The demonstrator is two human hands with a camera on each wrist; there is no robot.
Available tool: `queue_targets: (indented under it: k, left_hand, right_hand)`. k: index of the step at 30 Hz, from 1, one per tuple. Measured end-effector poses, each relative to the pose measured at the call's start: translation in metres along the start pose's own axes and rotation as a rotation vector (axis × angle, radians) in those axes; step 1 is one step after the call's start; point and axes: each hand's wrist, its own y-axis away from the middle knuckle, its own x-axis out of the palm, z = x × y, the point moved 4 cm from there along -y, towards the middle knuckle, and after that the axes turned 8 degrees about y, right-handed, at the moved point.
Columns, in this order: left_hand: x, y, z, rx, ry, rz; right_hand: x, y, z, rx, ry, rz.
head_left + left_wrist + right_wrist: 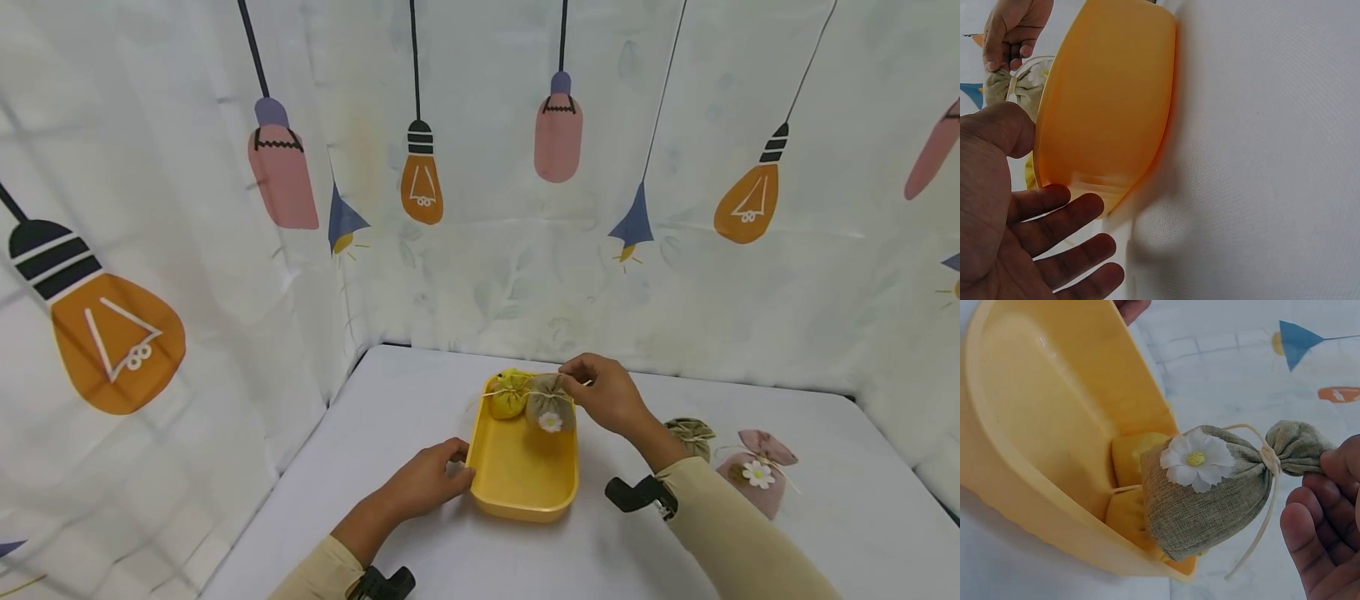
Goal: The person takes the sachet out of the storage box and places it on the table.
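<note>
We see a yellow tray (522, 492) in the middle of the white table (420, 400). Two little bags are at the far end of the tray. One is a yellow bag (508, 395), on the far left. The other is a green-grey bag with a white daisy (550, 407), just to its right, and the two look like they touch.

Our right hand (609, 393) pinches the tied top of the green-grey bag with its fingertips. In the right wrist view the bag's fat bottom sits in the tray, leaning on the yellow one, and our fingers (1329, 469) are closed on its gathered top. So this bag is in place, but we have not let go of it.

Our left hand (427, 481) rests at the near left side of the tray. Its thumb is at the rim and its fingers lie mostly straight and loose beside the wall. It steadies the tray more than it grabs it.

Two more bags lie on the table to the right, apart from the tray. One is an olive bag (692, 436), partly hidden behind our right arm. The other is a pink bag with a daisy (756, 473), farther right.

We think the job is about half done: two bags in, two outside, and plenty of room in the near part of the tray.
</note>
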Motion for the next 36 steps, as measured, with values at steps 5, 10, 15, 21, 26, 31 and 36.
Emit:
queue_targets:
  k: [5, 10, 15, 21, 26, 31, 36]
  left_hand:
    - [0.0, 0.0, 0.001, -0.005, 0.007, 0.003]
    - [0.0, -0.001, 0.001, -0.003, 0.004, 0.003]
    - [0.0, 0.0, 0.0, 0.0, 0.007, 0.001]
    - [0.0, 0.0, -0.001, 0.003, 0.0, 0.002]
    - [-0.001, 0.001, -0.001, 0.009, 0.001, -0.002]
    - [-0.001, 0.001, -0.001, 0.016, 0.019, 0.0]
    - [-0.001, 0.001, -0.001, 0.006, 0.018, 0.002]
  right_hand:
    - [-0.01, 0.001, 0.001, -0.007, 0.014, -0.019]
    - [-0.017, 0.002, -0.002, -0.003, 0.014, -0.035]
    - [-0.022, 0.004, -0.006, 0.009, 0.01, -0.04]
    - [-0.03, 0.007, -0.01, 0.037, 0.035, -0.039]
    - [-0.036, 0.01, -0.014, 0.048, 0.057, -0.047]
    - [-0.041, 0.013, -0.02, 0.047, 0.047, -0.058]
    - [-0.045, 0.015, -0.025, 0.052, 0.054, -0.064]
